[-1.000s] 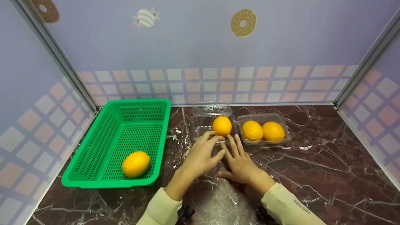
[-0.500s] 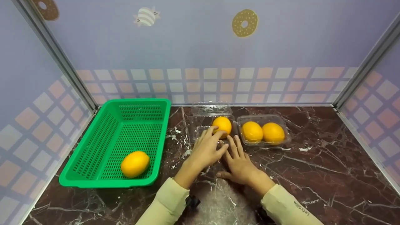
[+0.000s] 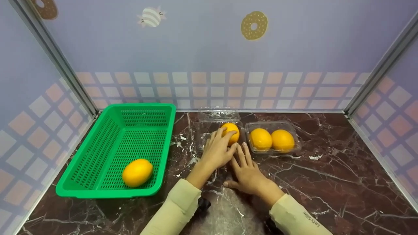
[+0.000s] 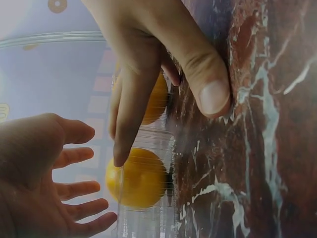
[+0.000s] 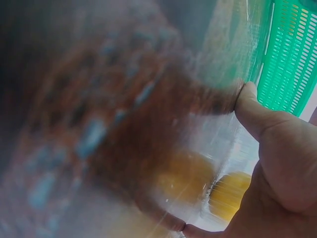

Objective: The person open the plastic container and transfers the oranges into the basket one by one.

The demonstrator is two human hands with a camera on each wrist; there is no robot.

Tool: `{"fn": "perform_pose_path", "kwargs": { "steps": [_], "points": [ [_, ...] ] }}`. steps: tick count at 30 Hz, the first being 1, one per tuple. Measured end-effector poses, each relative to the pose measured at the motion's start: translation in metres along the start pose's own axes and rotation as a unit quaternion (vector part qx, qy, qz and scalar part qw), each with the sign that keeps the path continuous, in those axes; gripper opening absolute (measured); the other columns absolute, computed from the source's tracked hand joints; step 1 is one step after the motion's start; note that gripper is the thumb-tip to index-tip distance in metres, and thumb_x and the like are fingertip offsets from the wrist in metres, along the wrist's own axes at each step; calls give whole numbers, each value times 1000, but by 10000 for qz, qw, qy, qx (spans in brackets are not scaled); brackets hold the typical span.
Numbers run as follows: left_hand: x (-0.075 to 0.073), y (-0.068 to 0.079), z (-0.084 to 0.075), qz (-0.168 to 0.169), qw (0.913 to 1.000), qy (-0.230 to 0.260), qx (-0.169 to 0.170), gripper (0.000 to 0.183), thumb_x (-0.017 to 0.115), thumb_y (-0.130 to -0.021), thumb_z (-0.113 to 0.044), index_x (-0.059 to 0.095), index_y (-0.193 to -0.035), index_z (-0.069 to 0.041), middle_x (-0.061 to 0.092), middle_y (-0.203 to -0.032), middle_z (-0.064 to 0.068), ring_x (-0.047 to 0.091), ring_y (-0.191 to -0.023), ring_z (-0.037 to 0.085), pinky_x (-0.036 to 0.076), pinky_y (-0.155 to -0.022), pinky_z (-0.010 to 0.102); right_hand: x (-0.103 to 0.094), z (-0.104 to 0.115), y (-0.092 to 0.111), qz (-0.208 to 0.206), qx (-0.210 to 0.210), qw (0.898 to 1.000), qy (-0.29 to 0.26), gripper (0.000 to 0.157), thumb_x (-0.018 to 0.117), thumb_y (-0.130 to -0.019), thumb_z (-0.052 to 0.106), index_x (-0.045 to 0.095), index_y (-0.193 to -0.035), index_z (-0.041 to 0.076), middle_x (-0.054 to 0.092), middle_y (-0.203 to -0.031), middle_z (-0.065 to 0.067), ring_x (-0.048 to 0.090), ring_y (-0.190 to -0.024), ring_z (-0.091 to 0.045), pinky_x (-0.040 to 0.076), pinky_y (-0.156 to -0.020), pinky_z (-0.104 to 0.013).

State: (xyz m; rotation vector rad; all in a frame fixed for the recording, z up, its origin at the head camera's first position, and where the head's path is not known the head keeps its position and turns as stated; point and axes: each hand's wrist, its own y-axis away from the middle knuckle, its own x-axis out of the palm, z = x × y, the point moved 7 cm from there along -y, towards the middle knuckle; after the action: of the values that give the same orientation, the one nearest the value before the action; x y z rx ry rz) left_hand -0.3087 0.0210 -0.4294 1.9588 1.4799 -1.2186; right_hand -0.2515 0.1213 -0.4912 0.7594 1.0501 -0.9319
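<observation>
In the head view, my left hand [image 3: 217, 151] reaches over an orange [image 3: 232, 130] in a clear plastic clamshell box [image 3: 201, 130]. Its fingertips overlap the fruit's left and front. The left wrist view shows these fingers [image 4: 81, 190] spread and mostly straight beside the orange. Just in front of that box, my right hand [image 3: 249, 176] lies low, fingers stretched toward the box's front edge and thumb out to the left. Whether its fingertips press the box is hard to tell. The right wrist view shows the right thumb [image 5: 253, 106] extended.
Close on the right stands a second clear box [image 3: 277, 124] with two oranges [image 3: 261, 138]. A green basket [image 3: 168, 143] at the left holds one orange [image 3: 137, 173]. The tabletop [image 3: 336, 182] is dark veined marble, with a patterned wall [image 3: 209, 49] behind.
My left hand has moved forward and slightly right, bringing its fingers from the box's front onto the orange. My right hand has kept about the same place.
</observation>
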Motion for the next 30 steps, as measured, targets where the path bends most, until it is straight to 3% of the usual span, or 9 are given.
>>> {"fn": "perform_pose_path", "kwargs": {
  "steps": [13,20,30],
  "points": [
    [12,-15,-4,-38,9995,-318,51,44,55,-109,-20,58,-153,-21,32,-171,16,23,-159,41,28,-122,70,0,2,0,29,32,10000,72,106,73,-95,56,20,-168,2,-8,-174,-29,-12,-160,-49,33,-117,-74],
    [15,-27,-11,-185,9971,-692,275,46,60,-106,-18,59,-152,-19,35,-169,17,28,-156,43,34,-122,63,-4,4,1,-16,39,10000,57,103,74,-94,54,23,-168,3,-6,-173,-32,-10,-160,-51,36,-114,-75],
    [22,-44,-4,45,9969,-776,-113,57,64,-105,-29,50,-159,-21,34,-170,16,29,-156,43,37,-118,67,0,2,0,65,58,9999,67,103,73,-96,55,20,-169,5,-9,-173,-31,-13,-160,-50,33,-116,-75]
  ]
}}
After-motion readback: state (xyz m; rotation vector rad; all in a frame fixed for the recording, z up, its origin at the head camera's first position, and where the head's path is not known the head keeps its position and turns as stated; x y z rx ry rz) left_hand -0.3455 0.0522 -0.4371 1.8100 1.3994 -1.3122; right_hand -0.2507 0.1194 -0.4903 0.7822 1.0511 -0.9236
